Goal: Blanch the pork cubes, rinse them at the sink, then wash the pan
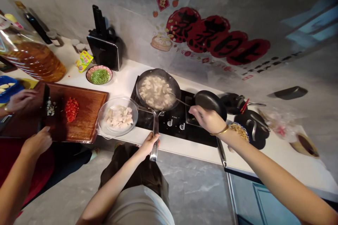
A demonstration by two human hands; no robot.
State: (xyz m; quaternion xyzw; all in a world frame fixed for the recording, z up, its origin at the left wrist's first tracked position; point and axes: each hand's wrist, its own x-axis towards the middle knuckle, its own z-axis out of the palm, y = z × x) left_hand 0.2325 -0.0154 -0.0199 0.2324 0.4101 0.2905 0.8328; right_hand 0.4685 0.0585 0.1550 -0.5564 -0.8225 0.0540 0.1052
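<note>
On the cooktop [169,130] stands a deep frying pan [176,84] holding pale chunks [155,91] in cloudy liquid. My left hand [149,144] is wrapped round the pan's metal handle [155,126]. In my right hand [208,118] is a thin-handled metal utensil [182,102], its far end reaching into the pan at the right side; the liquid hides the shape of its head. Left of the pan sits a clear glass bowl [102,123] with pale raw meat pieces [120,116].
A co-worker's hand [37,144] holds a cleaver [44,108] over a wooden board [87,112] with chopped red pepper [72,109]. Behind are a bowl of chopped greens [99,76], a knife block [104,50] and an oil jug [34,56]. A black pan [210,103] stands right.
</note>
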